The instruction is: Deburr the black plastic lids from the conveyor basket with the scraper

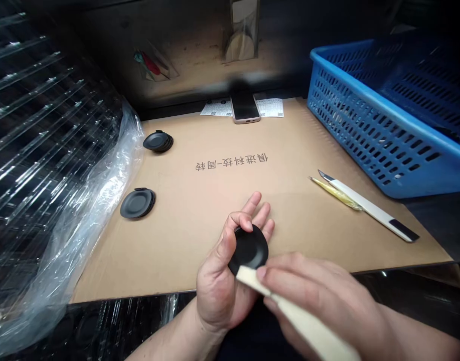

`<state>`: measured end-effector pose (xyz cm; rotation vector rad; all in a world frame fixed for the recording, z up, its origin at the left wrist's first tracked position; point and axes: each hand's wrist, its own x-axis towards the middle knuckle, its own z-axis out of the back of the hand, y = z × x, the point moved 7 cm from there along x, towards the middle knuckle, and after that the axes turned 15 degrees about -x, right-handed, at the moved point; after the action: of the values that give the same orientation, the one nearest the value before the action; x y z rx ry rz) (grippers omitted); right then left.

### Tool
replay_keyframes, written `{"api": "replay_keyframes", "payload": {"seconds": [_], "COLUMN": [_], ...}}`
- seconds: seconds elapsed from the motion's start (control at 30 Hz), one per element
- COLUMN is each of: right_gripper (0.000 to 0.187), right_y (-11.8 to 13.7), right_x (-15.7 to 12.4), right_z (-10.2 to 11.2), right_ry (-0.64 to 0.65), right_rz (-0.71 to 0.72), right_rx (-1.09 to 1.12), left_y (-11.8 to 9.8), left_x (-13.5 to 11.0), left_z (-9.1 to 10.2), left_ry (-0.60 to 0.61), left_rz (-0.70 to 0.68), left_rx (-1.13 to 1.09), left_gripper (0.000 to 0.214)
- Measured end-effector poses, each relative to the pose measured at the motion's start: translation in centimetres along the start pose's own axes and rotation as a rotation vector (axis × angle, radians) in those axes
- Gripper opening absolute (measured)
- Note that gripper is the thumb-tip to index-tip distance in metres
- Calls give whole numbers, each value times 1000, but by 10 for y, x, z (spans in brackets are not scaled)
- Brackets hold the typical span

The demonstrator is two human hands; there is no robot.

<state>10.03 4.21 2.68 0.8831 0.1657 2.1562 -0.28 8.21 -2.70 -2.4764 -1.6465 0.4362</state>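
My left hand (222,281), palm up, grips a round black plastic disc (252,245) with a slightly sunken face between thumb and fingers. In my right hand (320,291) is a pale cream strip (297,318), perhaps cloth or foam; its tip touches the near edge of the disc. The right hand is slightly blurred. To the left on the cardboard, similar black discs lie in two stacks, one nearer (136,203) and one farther back (157,141).
A white-handled craft knife (372,208) and a yellow-wrapped pointed tool (337,194) lie right on the cardboard (199,225). Behind are a phone (245,109) and a printed sheet (272,107). A blue basket (368,120) stands right; plastic-wrapped black trays (34,130) rise left.
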Motion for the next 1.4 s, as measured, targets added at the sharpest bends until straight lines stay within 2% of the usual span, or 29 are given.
{"api": "replay_keyframes", "payload": {"seconds": [0.13,0.27,0.4,0.5,0.6,0.77,0.83,0.9,0.97,1.0,1.1,1.23,1.4], "right_gripper": [46,40,40,34,30,49,50,50,39,33,32,36,36], "right_y": [-13,-18,-22,-15,-9,-36,-45,-52,-64,-74,-108,-138,-144], "right_x": [-9,-2,7,5,-3,-7,-5,-3,-2,-3,-12,-21,-16], "right_z": [9,11,15,14,16,28,27,29,39,46,60,55,47], "right_ry": [-12,54,-52,-52,-12,30,122,178,154,111,52,107,147], "right_rz": [37,43,20,65,86,-146,-186,-174,-183,-212,-354,-452,-460], "right_rx": [25,45,0,27,76,-308,-373,-394,-507,-607,-870,-951,-939], "left_y": [6,7,10,10,6,-18,-26,-27,-24,-23,-21,-20,-18], "left_x": [3,3,2,2,3,-4,-8,-10,-11,-12,-14,-15,-16], "left_z": [-4,-2,-1,0,2,3,0,-4,-5,-6,-2,5,8], "left_ry": [-1,-23,-4,-23,-89,-249,-260,-259,-259,-256,-230,-181,-166], "left_rz": [133,153,207,204,135,-90,-121,-73,-6,20,72,110,127], "left_rx": [-133,-158,-142,-131,-86,102,163,176,151,130,59,21,24], "left_gripper": [28,44,53,52,50,42,40,47,51,51,47,42,43]}}
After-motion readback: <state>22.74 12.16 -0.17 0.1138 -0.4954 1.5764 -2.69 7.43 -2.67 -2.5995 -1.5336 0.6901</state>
